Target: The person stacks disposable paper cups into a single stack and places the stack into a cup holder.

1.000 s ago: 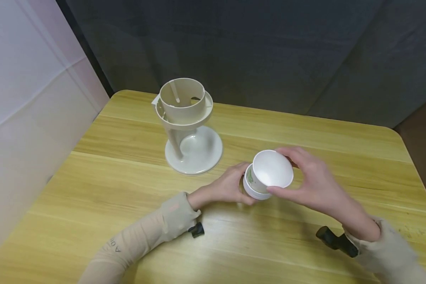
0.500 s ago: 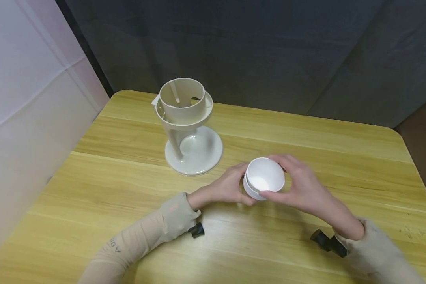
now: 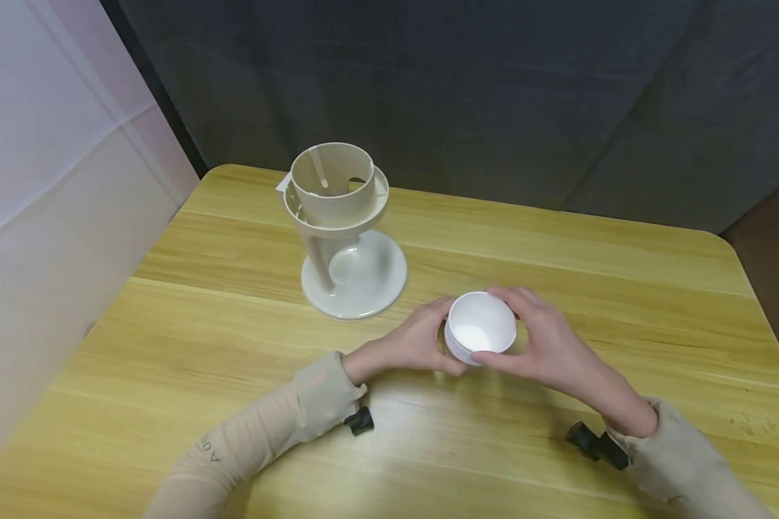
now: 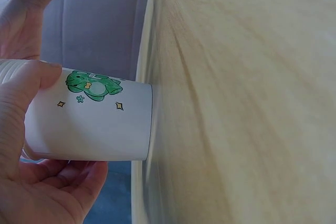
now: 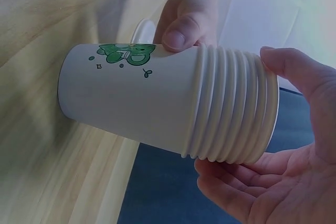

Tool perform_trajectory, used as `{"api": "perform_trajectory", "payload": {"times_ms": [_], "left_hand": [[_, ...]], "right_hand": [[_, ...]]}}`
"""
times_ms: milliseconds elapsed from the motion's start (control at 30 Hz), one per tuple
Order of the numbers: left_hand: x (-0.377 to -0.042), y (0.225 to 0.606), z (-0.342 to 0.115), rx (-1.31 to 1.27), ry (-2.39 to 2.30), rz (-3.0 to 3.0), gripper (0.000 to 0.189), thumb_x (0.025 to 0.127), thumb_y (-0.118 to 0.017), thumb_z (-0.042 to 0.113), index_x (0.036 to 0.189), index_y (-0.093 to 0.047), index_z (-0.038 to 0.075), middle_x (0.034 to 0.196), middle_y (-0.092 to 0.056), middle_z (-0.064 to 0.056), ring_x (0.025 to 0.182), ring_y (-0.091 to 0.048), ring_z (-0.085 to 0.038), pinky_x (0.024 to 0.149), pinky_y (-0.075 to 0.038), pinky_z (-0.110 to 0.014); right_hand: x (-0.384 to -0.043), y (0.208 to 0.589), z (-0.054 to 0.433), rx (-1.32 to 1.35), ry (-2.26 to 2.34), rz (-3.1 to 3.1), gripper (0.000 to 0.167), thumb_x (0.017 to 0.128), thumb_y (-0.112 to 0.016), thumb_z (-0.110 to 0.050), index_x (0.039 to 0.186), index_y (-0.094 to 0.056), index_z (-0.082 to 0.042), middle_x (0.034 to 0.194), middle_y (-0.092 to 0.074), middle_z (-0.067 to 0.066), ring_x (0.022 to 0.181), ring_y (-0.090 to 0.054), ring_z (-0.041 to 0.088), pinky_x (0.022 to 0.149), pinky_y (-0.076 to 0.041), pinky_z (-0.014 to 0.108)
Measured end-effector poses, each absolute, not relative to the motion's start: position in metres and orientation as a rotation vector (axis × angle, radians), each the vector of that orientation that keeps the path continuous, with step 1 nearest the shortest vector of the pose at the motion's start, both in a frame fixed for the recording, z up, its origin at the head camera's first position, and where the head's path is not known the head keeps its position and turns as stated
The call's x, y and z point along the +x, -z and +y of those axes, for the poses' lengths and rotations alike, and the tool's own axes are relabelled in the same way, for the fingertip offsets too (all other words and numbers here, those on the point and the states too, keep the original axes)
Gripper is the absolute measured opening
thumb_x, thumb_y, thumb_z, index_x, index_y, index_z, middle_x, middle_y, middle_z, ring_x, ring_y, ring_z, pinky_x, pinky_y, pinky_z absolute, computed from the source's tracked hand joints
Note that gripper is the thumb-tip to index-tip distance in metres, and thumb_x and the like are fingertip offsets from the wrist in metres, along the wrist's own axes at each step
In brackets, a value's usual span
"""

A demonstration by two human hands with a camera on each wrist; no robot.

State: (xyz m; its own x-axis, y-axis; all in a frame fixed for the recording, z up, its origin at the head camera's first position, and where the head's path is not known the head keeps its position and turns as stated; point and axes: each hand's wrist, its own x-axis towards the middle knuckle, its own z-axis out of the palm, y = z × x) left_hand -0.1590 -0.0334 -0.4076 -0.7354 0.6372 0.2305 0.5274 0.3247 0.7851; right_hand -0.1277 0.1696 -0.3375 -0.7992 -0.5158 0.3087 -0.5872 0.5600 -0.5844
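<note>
A nested stack of white paper cups [image 3: 480, 324] stands upright on the table, right of centre in the head view. Green cartoon animals are printed on the outer cup, and several stacked rims [image 5: 228, 106] show in the right wrist view. My left hand [image 3: 418, 339] grips the stack from the left, thumb and fingers around its side below the rims. From the right, my right hand [image 3: 548, 353] holds the rim end between thumb and fingers. Seen from above, the top cup's inside is bare white.
Behind and left of the cups, a cream-coloured ring-shaped stand [image 3: 337, 216] rises from a round white base [image 3: 363, 288]. The wooden table [image 3: 201, 346] ends at a dark curtain [image 3: 461, 94] at the back and a pale wall on the left.
My right hand has moved left and down, lowering a cup into the stack, so its rim now sits close over the others. The left hand has kept its place.
</note>
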Motion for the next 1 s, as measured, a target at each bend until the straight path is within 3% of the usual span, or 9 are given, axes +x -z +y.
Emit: {"api": "perform_trajectory", "payload": {"times_ms": [1000], "left_hand": [[-0.1575, 0.4052, -0.0354, 1.085, -1.335, 2.470, 0.078, 0.062, -0.086, 0.018, 0.127, -0.048, -0.002, 0.118, -0.058, -0.013, 0.107, -0.054, -0.020, 0.093, -0.043, -0.025]], "right_hand": [[-0.1243, 0.3392, 0.1707, 0.939, -1.065, -2.706, 0.075, 0.064, -0.085, -0.022, 0.127, -0.052, 0.002, 0.115, -0.059, 0.015, 0.095, -0.058, 0.026, 0.075, -0.051, 0.045]]}}
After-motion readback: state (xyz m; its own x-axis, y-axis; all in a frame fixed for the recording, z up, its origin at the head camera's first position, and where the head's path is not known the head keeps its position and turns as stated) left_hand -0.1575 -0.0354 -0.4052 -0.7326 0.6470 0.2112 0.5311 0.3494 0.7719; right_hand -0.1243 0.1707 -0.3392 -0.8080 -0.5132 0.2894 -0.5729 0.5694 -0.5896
